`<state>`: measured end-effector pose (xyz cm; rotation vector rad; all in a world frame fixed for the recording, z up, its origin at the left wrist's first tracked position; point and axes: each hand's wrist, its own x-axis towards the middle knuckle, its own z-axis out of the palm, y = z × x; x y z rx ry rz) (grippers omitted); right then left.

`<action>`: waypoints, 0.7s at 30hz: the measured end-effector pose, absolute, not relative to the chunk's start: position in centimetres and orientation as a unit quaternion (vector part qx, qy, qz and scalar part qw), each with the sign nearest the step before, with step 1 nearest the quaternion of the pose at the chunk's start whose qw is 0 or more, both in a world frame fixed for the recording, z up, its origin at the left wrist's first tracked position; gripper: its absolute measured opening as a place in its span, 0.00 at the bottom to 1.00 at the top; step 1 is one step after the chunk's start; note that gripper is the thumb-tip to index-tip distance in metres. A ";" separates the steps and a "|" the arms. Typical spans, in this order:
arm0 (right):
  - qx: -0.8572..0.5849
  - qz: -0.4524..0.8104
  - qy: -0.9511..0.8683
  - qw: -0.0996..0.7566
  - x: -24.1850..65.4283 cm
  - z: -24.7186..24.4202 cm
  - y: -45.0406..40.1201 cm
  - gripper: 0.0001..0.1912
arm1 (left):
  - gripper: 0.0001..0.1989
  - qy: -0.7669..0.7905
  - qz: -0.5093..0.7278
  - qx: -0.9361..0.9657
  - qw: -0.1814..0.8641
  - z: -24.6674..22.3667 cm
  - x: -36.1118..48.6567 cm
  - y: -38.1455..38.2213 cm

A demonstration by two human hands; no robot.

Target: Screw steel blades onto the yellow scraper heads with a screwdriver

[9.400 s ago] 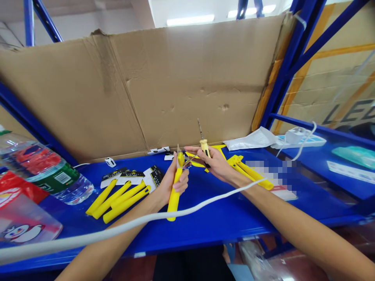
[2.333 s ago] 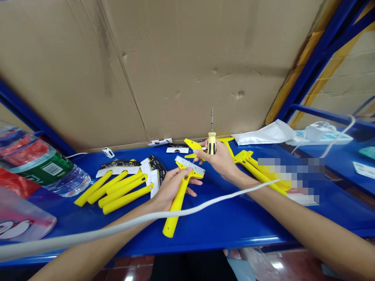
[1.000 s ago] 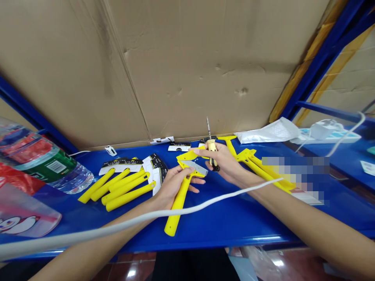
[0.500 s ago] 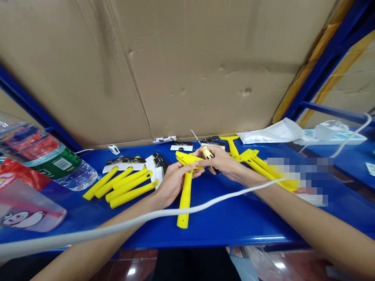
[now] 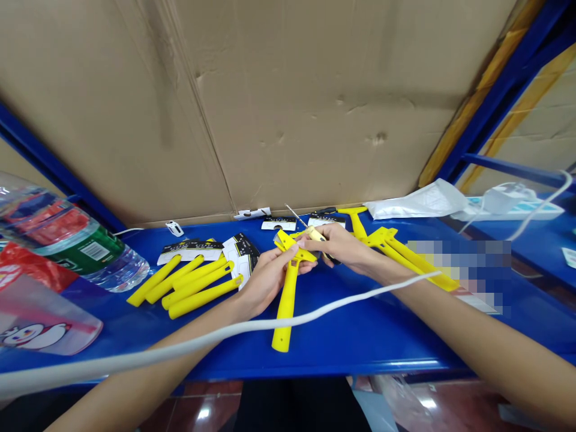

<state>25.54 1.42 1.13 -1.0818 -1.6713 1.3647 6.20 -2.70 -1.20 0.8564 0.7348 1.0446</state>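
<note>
My left hand [image 5: 270,281] is shut around a yellow plastic scraper [image 5: 287,309], whose long handle runs down toward me. The scraper's head [image 5: 293,247] sits by my fingertips, partly hidden by them. My right hand [image 5: 342,249] pinches a small screwdriver [image 5: 317,236] with a cream and black handle. Its thin metal shaft leans up and left, above the scraper head. The two hands nearly touch, and the screwdriver's tip points away from the scraper.
A blue shelf [image 5: 360,354] bears several yellow handles [image 5: 193,291], printed cards [image 5: 238,255], more yellow scrapers [image 5: 396,252] and a water bottle [image 5: 67,246]. A white cable [image 5: 180,348] crosses my forearms. Cardboard [image 5: 225,120] stands behind. A pixelated patch covers the right.
My hands have come closer together. The scraper has swung from a slanted angle to point its head up and away, and the screwdriver has tilted from upright to lean left.
</note>
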 end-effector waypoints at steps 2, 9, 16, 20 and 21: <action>-0.416 0.512 -0.668 0.344 25.9 1.4 1.5 0.21 | 0.12 0.337 0.457 0.384 0.728 -1.1 6.2 -2.8; -0.404 0.476 -0.711 0.323 26.6 1.8 1.6 0.19 | 0.10 0.332 0.430 0.403 0.737 -1.4 6.1 -2.8; -0.481 0.415 -0.662 0.399 27.4 3.0 0.2 0.25 | 0.08 0.318 0.501 0.380 0.710 -0.1 5.7 -2.6; -0.549 0.244 -0.739 0.306 30.4 1.0 -3.7 0.19 | 0.08 0.289 0.574 0.363 0.675 1.3 5.1 -2.2; -0.562 0.174 -0.740 0.327 31.1 -0.1 -4.9 0.18 | 0.08 0.279 0.588 0.367 0.665 1.6 5.0 -2.1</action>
